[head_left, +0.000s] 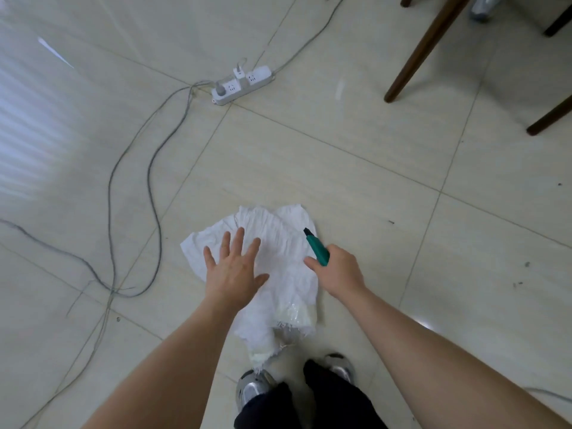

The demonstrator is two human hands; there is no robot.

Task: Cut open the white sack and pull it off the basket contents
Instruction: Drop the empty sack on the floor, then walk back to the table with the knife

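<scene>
Crumpled white sack (278,258); left hand (232,267) spread, right hand (337,270) clamped on green cutter (317,247), blade perhaps out.

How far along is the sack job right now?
Done: the crumpled white woven sack looks opened at its frayed near end, where clear plastic wrap shows. In hand: the right hand grips a green utility knife; the left hand is spread open over the sack. Left: pulling it fully off; no basket is visible yet.
</scene>
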